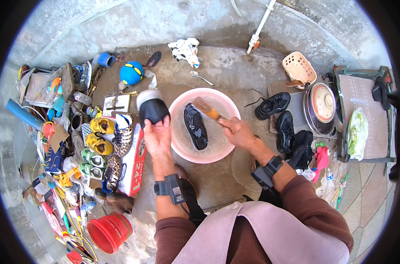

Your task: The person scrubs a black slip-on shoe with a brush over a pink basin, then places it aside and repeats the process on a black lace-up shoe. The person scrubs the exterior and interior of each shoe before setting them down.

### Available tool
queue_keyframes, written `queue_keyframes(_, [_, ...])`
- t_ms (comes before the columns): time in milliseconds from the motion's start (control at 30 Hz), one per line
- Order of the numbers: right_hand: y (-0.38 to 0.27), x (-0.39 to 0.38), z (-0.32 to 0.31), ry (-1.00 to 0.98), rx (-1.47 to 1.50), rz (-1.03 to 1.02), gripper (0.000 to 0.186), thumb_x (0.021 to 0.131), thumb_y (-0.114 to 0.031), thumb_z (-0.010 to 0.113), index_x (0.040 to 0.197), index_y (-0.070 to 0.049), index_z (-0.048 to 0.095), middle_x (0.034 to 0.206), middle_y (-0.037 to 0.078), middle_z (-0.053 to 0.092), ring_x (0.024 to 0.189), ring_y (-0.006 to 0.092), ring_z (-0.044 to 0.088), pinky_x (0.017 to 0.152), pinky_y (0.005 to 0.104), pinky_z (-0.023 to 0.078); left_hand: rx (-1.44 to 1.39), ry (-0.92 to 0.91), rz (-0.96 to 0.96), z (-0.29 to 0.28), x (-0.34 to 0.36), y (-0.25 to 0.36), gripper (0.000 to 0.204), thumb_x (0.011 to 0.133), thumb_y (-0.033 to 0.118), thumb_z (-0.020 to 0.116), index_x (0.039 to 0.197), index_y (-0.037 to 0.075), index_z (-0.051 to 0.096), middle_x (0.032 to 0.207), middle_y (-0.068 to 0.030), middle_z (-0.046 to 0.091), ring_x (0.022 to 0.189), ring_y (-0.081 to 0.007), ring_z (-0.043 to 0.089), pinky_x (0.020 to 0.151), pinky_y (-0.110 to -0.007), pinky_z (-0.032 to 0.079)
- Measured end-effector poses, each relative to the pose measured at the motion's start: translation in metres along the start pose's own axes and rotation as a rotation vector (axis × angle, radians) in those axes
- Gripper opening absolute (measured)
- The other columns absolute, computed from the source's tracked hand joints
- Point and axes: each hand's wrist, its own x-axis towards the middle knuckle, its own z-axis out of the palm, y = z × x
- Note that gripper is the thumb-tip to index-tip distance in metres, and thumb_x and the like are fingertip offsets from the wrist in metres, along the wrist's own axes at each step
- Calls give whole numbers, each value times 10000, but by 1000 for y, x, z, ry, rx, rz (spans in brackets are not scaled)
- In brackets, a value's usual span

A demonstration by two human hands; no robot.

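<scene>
"Hands first: what did we have in them?"

"Our left hand (157,134) was closed around a dark shoe (154,111) with a whitish far end, blurred, just left of the pink basin (203,159). Our right hand (242,133) gripped the handle of a wooden brush (203,106)."

"Where was the brush head?"

"Over the far part of the basin, beside the far end of a black shoe (195,128) lying in there, tilted slightly left. We couldn't tell whether the bristles touched it."

"And what did we have around us, to the left?"

"Yellow shoes (102,126), leopard-print shoes (123,141) and a red-and-white box (138,166), with a red bucket (109,232) standing nearer to us. Farther off we had a blue ball (131,73)."

"On the right?"

"Black lace-up shoes (273,105) on the ground, next to a lidded pot (322,102), and a perforated basket (299,67) beyond them. Past the basin, we saw a spoon (201,78) lying on the concrete floor (235,66)."
</scene>
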Motion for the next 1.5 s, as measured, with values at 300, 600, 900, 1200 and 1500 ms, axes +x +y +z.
queue_keyframes(300, [-48,11,13,61,454,-99,424,750,-5,582,1164,-82,524,757,86,523,650,226,543,584,306,453,328,-35,37,-5,-3,-4,302,844,168,558,1105,23,519,1103,-86,577,1038,-205,513,942,-378,333])
queue_keyframes(600, [-13,-16,41,-83,315,-13,405,731,-72,593,1129,-114,534,783,119,529,655,305,570,577,370,476,36,-89,-60,8,-11,9,360,892,196,477,1201,14,449,1204,-148,508,1167,-295,426,988,-511,281])
queue_keyframes(900, [-39,3,29,62,595,-14,426,771,-45,564,1191,-96,507,884,131,580,756,239,589,675,302,479,129,29,29,9,-7,-2,265,834,32,534,1091,-30,520,1114,-119,569,1050,-234,531,988,-417,357])
queue_keyframes(1200, [19,-27,61,-38,158,5,476,775,-107,540,1242,-186,485,774,128,549,633,300,568,565,374,481,-1,181,-43,-1,5,2,315,897,191,490,1142,-6,503,1178,-138,537,1110,-266,477,1017,-433,304])
queue_keyframes(1500, [106,-60,123,-402,105,759,333,820,-181,502,1113,-44,582,847,189,630,765,310,613,701,363,474,-102,240,22,-11,13,15,276,906,173,469,1123,14,527,1161,-128,556,1082,-262,506,981,-432,339])
